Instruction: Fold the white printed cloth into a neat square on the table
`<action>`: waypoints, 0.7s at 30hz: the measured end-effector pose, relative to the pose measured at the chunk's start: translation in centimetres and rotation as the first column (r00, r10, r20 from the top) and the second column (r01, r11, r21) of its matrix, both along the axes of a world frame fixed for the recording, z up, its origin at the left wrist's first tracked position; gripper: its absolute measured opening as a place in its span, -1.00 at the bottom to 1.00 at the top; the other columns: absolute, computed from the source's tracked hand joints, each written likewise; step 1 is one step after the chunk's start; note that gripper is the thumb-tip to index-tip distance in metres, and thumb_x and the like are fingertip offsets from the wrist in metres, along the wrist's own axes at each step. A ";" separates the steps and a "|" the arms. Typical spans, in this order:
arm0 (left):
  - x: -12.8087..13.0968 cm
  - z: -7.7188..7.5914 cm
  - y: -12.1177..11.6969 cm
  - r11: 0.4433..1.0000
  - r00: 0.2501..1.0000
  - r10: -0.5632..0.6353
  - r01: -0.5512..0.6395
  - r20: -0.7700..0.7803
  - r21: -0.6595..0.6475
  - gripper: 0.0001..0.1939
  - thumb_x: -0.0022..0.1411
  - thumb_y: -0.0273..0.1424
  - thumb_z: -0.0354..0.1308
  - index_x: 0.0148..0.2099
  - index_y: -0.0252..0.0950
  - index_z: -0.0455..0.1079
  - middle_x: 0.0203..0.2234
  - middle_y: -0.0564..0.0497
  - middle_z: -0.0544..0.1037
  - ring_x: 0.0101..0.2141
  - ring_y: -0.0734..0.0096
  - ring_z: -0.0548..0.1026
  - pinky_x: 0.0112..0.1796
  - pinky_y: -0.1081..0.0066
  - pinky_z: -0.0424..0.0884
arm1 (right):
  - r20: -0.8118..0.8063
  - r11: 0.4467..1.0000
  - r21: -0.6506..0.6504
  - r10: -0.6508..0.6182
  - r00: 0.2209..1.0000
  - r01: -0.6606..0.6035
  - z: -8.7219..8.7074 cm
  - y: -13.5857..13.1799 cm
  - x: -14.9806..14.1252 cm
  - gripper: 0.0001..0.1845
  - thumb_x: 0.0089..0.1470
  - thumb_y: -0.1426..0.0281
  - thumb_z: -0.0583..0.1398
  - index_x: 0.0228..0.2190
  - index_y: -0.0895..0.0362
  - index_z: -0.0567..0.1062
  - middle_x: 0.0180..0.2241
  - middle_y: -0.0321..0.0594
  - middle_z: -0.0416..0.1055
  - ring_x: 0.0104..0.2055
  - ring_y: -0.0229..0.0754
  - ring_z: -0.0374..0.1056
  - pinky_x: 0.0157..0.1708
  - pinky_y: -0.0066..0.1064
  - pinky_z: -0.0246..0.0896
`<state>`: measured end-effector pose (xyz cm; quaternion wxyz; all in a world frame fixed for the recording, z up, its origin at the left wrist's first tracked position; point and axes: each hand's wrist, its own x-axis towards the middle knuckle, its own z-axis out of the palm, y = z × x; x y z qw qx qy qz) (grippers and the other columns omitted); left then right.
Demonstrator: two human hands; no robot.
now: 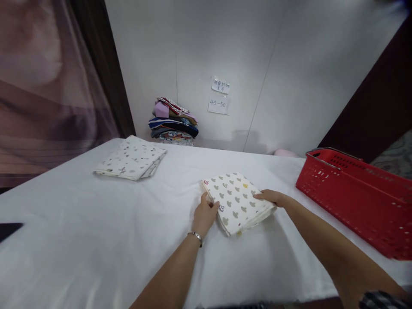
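From where I stand, the left grip [206, 210] is closed on the left edge of a folded cloth [238, 204], cream with grey motifs, and the right grip [270, 197] holds its right edge. So the cloth lies between the two grips; whether it rests fully on the white-covered surface [128, 249] or is slightly raised, I can't tell. It sits askew, its long axis seeming to run from beyond the left grip down toward the person and rightward, the layered edge facing the person. A bracelet [196, 237] circles the wrist behind the left grip.

Right of the right grip, a red basket [360, 206] stands near the forearm, crowding that side. Well left of the left grip and farther off lies another folded cloth [131, 159], white with small dark prints. Beyond both grips, a stack of folded fabrics [174, 124] rises by the wall [241, 43], left of two paper notes, the lower one [219, 105] reading "45-50". Far left of the left grip hangs a pinkish curtain [41, 86].
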<state>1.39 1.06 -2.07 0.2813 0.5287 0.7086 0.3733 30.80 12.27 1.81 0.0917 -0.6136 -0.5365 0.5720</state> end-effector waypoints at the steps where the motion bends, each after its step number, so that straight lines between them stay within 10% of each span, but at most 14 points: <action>1: -0.1 0.0 0.1 1.000 1.000 0.005 -0.005 0.020 0.000 -0.39 0.14 -0.21 0.06 0.19 -0.29 0.03 -0.29 -0.03 0.53 -0.28 0.30 0.47 -0.27 0.41 0.28 | -0.056 0.999 -0.044 -0.017 0.998 0.014 0.0 -1.0 0.3 -0.52 -0.21 0.15 0.34 -0.27 0.22 0.49 -0.16 -0.01 0.47 -0.14 -0.04 0.42 -0.14 -0.32 0.34; 7: -0.1 0.3 0.0 0.999 0.997 0.020 -0.017 0.075 -0.043 -0.40 0.13 -0.23 0.07 0.19 -0.27 0.03 -0.16 -0.08 0.48 -0.22 0.31 0.47 -0.22 0.41 0.29 | -0.261 0.988 -0.149 -0.067 0.963 0.029 -0.2 -6.0 1.1 -0.52 -0.07 0.14 0.27 -0.21 0.26 0.46 -0.12 0.04 0.45 -0.10 -0.09 0.40 -0.07 -0.35 0.31; 21: 0.5 -0.5 -0.6 0.996 0.993 -0.054 0.047 0.102 0.075 -0.37 0.07 -0.31 0.13 0.18 -0.31 0.06 0.03 -0.17 0.36 -0.02 0.25 0.36 -0.08 0.37 0.29 | -0.409 0.970 -0.219 -0.193 0.892 0.109 1.0 -5.3 -1.2 -0.52 0.10 0.09 0.08 -0.16 0.22 0.43 -0.14 -0.01 0.46 -0.06 -0.09 0.38 -0.02 -0.28 0.26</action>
